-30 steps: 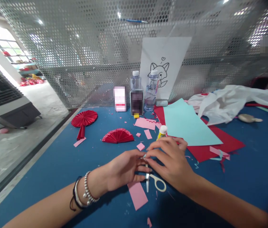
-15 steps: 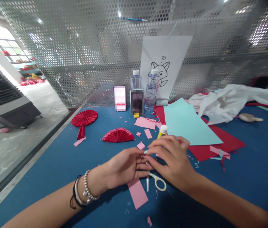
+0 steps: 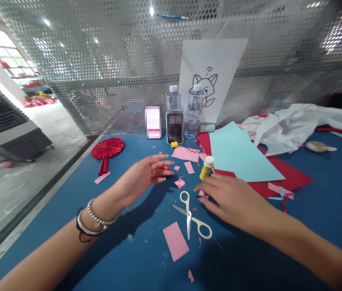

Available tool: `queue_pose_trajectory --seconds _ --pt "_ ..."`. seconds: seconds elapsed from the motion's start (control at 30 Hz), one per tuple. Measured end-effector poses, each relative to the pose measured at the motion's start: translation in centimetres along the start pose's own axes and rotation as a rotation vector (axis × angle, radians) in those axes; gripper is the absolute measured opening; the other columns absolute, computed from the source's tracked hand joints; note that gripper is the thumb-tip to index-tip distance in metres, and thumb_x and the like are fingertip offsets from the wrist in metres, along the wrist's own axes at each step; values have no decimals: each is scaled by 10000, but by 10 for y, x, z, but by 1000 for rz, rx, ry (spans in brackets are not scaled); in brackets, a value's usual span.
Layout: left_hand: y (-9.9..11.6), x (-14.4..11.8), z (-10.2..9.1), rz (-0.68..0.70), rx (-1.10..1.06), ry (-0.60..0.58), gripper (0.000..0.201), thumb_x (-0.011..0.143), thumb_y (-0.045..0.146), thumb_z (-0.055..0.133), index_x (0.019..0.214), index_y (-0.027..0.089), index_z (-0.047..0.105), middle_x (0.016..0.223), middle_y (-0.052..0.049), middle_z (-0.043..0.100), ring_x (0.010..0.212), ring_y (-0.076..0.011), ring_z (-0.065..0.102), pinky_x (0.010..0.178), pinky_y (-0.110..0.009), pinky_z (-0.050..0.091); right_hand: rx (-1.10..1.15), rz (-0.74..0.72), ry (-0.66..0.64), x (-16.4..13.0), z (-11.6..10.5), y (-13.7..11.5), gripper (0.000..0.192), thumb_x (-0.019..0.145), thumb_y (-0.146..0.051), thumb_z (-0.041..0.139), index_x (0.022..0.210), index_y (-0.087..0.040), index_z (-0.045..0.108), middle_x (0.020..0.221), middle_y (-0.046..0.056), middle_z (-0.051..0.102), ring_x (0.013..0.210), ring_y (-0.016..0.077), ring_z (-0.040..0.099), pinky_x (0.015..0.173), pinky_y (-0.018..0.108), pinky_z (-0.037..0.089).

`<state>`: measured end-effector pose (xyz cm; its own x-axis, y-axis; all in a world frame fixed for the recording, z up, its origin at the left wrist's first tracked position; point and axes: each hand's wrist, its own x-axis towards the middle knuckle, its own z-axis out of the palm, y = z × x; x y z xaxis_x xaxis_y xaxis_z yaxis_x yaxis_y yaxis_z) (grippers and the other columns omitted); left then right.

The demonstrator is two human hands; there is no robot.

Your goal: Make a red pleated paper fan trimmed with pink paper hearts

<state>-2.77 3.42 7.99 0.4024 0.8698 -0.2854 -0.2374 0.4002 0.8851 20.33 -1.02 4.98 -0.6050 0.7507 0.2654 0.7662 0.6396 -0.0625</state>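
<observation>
My left hand (image 3: 145,173) hovers with its fingers stretched out over the red pleated half fan (image 3: 166,168), which it mostly hides. No grip on the fan shows. On the other side, my right hand (image 3: 227,199) is low over the table with fingers apart, close to a yellow glue stick (image 3: 205,171) with a white top. A small pink paper scrap (image 3: 202,194) lies by its fingertips. Between the hands, scissors with cream handles (image 3: 188,227) rest with their blades spread. In front of them lies a pink paper rectangle (image 3: 176,241).
A round red pleated fan (image 3: 108,149) lies at left. Phones (image 3: 175,128) and water bottles (image 3: 192,117) stand against the mesh panel, beside a fox drawing (image 3: 231,60). Light blue paper (image 3: 243,153) overlaps red sheets (image 3: 292,173) at right, near a white plastic bag (image 3: 280,125).
My hands have parted. The left moved up and away over the half fan; the right dropped slightly beside the glue stick. The scissors are now fully uncovered.
</observation>
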Motion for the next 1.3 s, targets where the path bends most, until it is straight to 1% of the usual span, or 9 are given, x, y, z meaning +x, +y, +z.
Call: queue_pose_trajectory --seconds 0.1,0.23,0.4,0.5,0.63,0.9,1.1,1.17,1.3 --pt "9 3 -9 119 80 47 195 853 221 452 1026 173 528 1052 -75 604 858 -171 601 737 -282 463 -11 28 -209 -5 4 1 97 819 -244 531 858 -237 619 824 6 639 797 201 592 652 321 443" --pt "16 8 -18 222 343 66 209 854 286 441 1028 191 505 1033 -67 602 869 -186 598 787 -332 452 50 54 -247 -6 13 1 101 801 -257 574 887 -252 627 859 -5 643 845 202 587 672 318 453" --pt "8 21 -43 525 1396 137 390 828 461 463 1101 191 527 1178 -103 541 1157 -298 421 986 -491 281 96 75 -252 -3 18 -2 86 818 -252 560 807 -244 645 825 -11 636 820 186 582 660 304 442" --pt "-7 31 -64 454 1735 128 724 731 640 489 1298 203 384 1400 -154 319 1283 -387 216 977 -582 235 71 90 -268 -2 17 -7 113 823 -228 545 777 -224 649 810 2 631 807 187 581 635 299 439" --pt "-26 43 -80 383 1786 72 917 637 736 499 1367 234 261 1442 -165 235 1276 -438 198 899 -636 287 60 82 -278 1 15 -10 138 827 -196 517 769 -211 641 803 6 630 792 179 584 623 294 438" --pt "-28 51 -73 532 1727 -22 660 794 563 484 1323 202 324 1291 -114 445 1174 -272 392 964 -416 335 87 76 -135 1 6 -1 161 848 -204 477 781 -217 623 811 -5 635 820 161 579 658 276 431" --pt "-15 31 -41 643 1627 -237 691 738 558 574 1302 221 361 1212 -93 508 1099 -254 461 937 -393 364 78 107 -29 0 -12 3 120 843 -237 505 810 -237 620 865 -30 643 834 144 579 633 256 408" --pt "-13 21 -27 648 1624 -347 642 751 537 574 1287 235 393 1225 -79 511 1109 -242 462 956 -375 346 63 108 -14 -1 -18 3 118 845 -244 508 816 -235 622 867 -28 644 851 146 575 651 258 410" --pt "-14 5 -7 628 1679 -433 647 741 570 560 1276 232 424 1257 -73 496 1132 -234 458 968 -352 337 34 108 -34 -2 -28 -2 116 835 -237 523 837 -233 639 892 -20 651 855 155 579 652 265 410"
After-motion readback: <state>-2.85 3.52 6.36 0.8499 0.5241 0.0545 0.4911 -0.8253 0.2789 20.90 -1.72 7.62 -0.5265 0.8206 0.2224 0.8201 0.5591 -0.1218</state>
